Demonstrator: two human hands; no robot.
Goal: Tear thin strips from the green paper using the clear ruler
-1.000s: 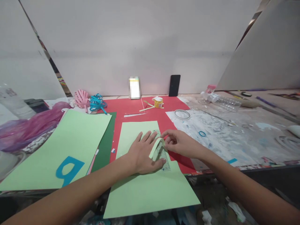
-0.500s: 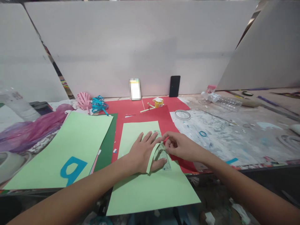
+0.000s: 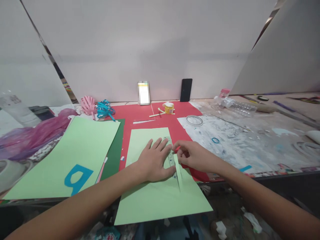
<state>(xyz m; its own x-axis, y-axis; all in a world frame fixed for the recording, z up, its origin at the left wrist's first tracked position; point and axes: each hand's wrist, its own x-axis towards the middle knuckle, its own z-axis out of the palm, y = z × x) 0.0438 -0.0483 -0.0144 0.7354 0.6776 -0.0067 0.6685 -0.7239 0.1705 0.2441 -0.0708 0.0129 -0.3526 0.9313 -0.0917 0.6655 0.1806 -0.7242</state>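
Under left hand [image 3: 152,161], ruler [image 3: 172,156]

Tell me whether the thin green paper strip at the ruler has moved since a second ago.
Yes. The strip arched up over the ruler earlier; now it lies straighter along the ruler's right edge, pinched by the right hand.

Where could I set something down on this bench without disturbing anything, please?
Bare bench lies right of the blue ring, before the bottle. Crowded: both hands, left and right, on the ruler.
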